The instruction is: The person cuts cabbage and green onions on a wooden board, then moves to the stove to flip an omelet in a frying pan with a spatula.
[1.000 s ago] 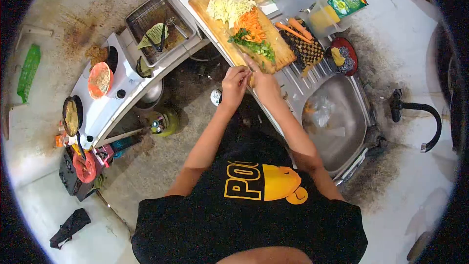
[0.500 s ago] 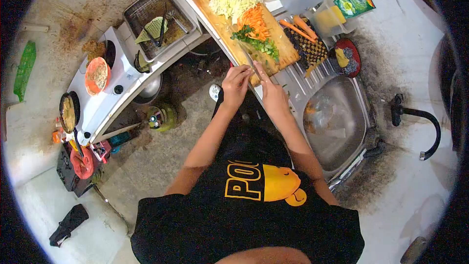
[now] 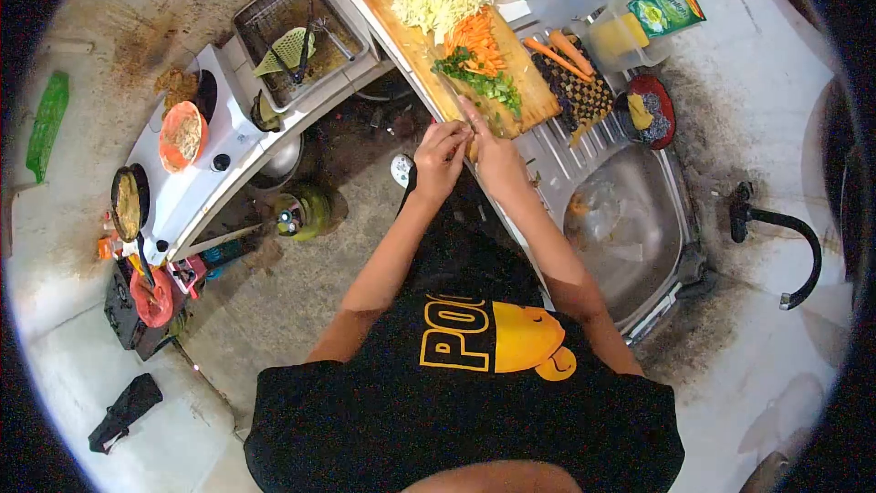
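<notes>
The wooden cutting board (image 3: 420, 53) carries shredded pale cabbage (image 3: 429, 2), orange carrot strips (image 3: 476, 41) and chopped green leaves (image 3: 497, 89). Over the board's near corner, my right hand (image 3: 497, 162) is closed around a knife (image 3: 451, 96), whose blade points away toward the greens. One finger of that hand stretches along the knife. Close against it, my left hand (image 3: 442, 157) has its fingertips pinched together near the knife. What those fingertips hold is too small to make out.
Right of the board are whole carrots (image 3: 571, 53) on a dark patterned rack (image 3: 582, 96), and a steel sink (image 3: 630, 228) with a black tap (image 3: 785, 215). On the left stand a stove (image 3: 196, 192) with an orange bowl (image 3: 182, 135) and a wire basket (image 3: 274, 14) of utensils.
My right hand has shifted slightly up and left, with a finger now stretched farther along the knife. My left hand stays pinched in nearly the same place.
</notes>
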Demonstrator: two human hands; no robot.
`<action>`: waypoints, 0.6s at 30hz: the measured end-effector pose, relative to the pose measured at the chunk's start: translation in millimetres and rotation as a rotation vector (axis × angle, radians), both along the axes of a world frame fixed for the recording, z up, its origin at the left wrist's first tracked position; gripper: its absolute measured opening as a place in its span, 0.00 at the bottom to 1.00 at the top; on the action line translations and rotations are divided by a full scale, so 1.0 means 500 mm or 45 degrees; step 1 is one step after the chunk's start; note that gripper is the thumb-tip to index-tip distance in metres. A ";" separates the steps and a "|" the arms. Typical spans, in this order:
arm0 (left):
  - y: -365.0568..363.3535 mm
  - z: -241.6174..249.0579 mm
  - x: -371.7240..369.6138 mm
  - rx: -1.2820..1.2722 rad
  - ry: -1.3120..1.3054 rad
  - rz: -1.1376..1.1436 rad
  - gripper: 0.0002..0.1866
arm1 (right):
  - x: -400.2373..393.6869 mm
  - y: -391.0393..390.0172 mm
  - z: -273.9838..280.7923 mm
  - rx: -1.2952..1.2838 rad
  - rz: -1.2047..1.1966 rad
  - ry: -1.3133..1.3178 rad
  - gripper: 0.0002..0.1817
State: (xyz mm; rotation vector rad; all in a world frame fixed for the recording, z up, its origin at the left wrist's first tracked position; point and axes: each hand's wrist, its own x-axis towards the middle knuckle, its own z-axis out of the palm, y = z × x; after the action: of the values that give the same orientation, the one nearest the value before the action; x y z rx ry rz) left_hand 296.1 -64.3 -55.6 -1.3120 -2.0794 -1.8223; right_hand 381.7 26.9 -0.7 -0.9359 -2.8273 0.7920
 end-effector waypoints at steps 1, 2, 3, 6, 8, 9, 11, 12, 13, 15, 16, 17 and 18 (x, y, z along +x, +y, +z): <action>0.002 -0.001 0.003 0.024 -0.009 0.015 0.11 | 0.002 0.005 0.002 -0.078 -0.014 0.038 0.40; 0.002 -0.004 0.006 0.044 -0.023 0.029 0.11 | 0.010 0.006 0.003 -0.074 -0.013 0.041 0.40; 0.002 -0.002 0.005 0.047 -0.020 0.031 0.11 | 0.016 0.003 0.015 -0.172 -0.040 0.086 0.38; -0.002 -0.004 0.010 0.050 -0.006 0.057 0.08 | 0.030 -0.005 0.028 -0.229 -0.042 0.155 0.35; -0.001 -0.005 0.011 0.083 -0.072 0.069 0.09 | 0.041 -0.009 0.031 -0.178 -0.016 0.180 0.35; 0.001 -0.006 0.014 0.074 -0.070 0.105 0.09 | 0.043 -0.017 0.032 -0.212 -0.040 0.132 0.36; 0.000 -0.011 0.017 0.052 -0.096 0.111 0.10 | 0.044 -0.025 0.026 -0.250 -0.064 0.082 0.37; 0.000 -0.013 0.018 0.029 -0.120 0.108 0.10 | 0.045 -0.027 0.021 -0.196 -0.061 0.060 0.38; 0.002 -0.015 0.018 0.027 -0.121 0.104 0.10 | 0.046 -0.028 0.017 -0.141 -0.061 0.037 0.39; 0.003 -0.019 0.018 0.048 -0.103 0.123 0.10 | 0.045 -0.033 0.014 -0.100 -0.075 -0.002 0.40; 0.004 -0.021 0.018 0.043 -0.104 0.119 0.10 | 0.044 -0.037 0.014 -0.058 -0.084 -0.040 0.40; 0.005 -0.023 0.018 0.035 -0.108 0.121 0.10 | 0.040 -0.039 0.012 -0.062 -0.089 -0.042 0.40; 0.007 -0.023 0.017 0.027 -0.111 0.123 0.09 | 0.033 -0.037 0.010 -0.049 -0.098 -0.088 0.40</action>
State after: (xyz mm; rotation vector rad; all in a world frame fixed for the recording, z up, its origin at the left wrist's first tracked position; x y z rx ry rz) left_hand 304.7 -60.7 -67.1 -1.1253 -2.1194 -1.8872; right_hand 398.4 8.2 4.3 -1.0917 -2.8234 0.8239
